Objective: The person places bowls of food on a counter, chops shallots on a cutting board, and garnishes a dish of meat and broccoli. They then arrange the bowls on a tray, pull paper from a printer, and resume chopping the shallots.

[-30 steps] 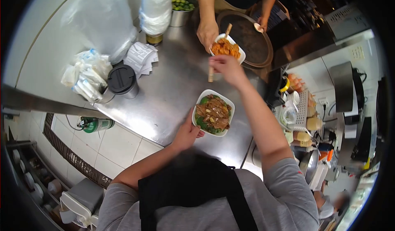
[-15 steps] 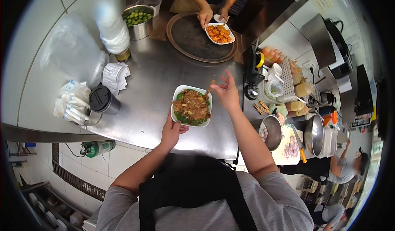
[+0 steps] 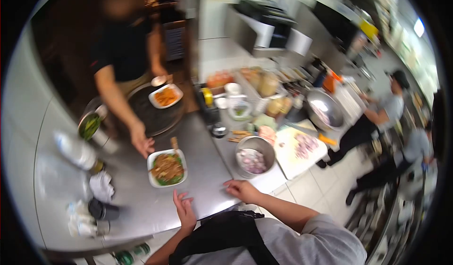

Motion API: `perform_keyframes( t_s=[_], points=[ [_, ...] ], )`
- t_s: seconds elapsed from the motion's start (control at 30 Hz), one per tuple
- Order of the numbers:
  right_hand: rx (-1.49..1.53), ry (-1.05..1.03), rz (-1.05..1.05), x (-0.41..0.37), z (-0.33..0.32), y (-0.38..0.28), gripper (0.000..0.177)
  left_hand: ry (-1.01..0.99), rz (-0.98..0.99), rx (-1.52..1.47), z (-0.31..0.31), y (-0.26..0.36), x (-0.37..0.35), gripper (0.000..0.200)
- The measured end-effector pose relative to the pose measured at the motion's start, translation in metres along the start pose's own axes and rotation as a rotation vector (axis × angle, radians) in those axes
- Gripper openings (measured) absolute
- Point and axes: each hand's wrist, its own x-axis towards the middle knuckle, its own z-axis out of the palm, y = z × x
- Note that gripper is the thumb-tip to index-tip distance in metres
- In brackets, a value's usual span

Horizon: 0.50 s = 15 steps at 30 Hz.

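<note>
My left hand [image 3: 184, 211] is open, near me and a little left of centre, palm down, fingers spread and pointing away from me. My left forearm [image 3: 166, 246] runs back from it toward my chest. My right hand [image 3: 243, 190] sits just to the right and slightly farther out, open and loose, fingers pointing left. My right forearm [image 3: 288, 211] stretches off to the right, bare, bending back toward my shoulder.

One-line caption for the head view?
Open left hand and right hand at the counter by a plate; a co-worker's hand beside it.
</note>
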Motion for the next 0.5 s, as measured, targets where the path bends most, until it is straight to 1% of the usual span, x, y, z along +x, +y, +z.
perform_keyframes(
  t_s=[0.03,0.07,0.1,0.13,0.2,0.23,0.3,0.33,0.4,0.47,0.5],
  points=[
    [-0.051,-0.031,-0.052,-0.016,-0.002,0.008,0.026,-0.078,0.009,0.006,0.01,-0.003,-0.005,0.06],
    [-0.106,-0.071,-0.103,-0.03,-0.006,0.016,0.026,-0.193,-0.004,0.004,0.018,-0.007,-0.01,0.053],
    [-0.069,-0.086,-0.07,-0.044,-0.01,0.022,0.025,-0.3,-0.018,0.003,0.029,-0.007,-0.01,0.047],
    [-0.03,-0.108,-0.043,-0.057,-0.015,0.029,0.025,-0.355,-0.013,0.009,0.044,-0.004,-0.009,0.047],
    [-0.013,-0.043,-0.038,-0.079,-0.026,0.049,0.023,-0.469,0.159,0.084,0.069,0.007,-0.014,0.04],
    [0.002,-0.056,-0.021,-0.09,-0.037,0.056,0.023,-0.502,0.16,0.089,0.086,0.014,-0.017,0.04],
    [-0.016,-0.05,0.007,-0.112,-0.061,0.075,0.019,-0.554,0.31,0.175,0.127,0.026,-0.024,0.036],
    [-0.008,-0.04,0.013,-0.125,-0.077,0.088,0.019,-0.568,0.308,0.178,0.151,0.032,-0.029,0.036],
    [0.0,0.111,-0.068,-0.145,-0.114,0.115,0.017,-0.622,0.411,0.31,0.202,0.047,-0.04,0.03],
    [-0.038,0.276,-0.073,-0.166,-0.161,0.148,0.018,-0.636,0.4,0.364,0.262,0.059,-0.051,0.027],
    [-0.058,0.367,-0.039,-0.175,-0.188,0.168,0.019,-0.643,0.389,0.4,0.291,0.06,-0.054,0.027]
  ],
)
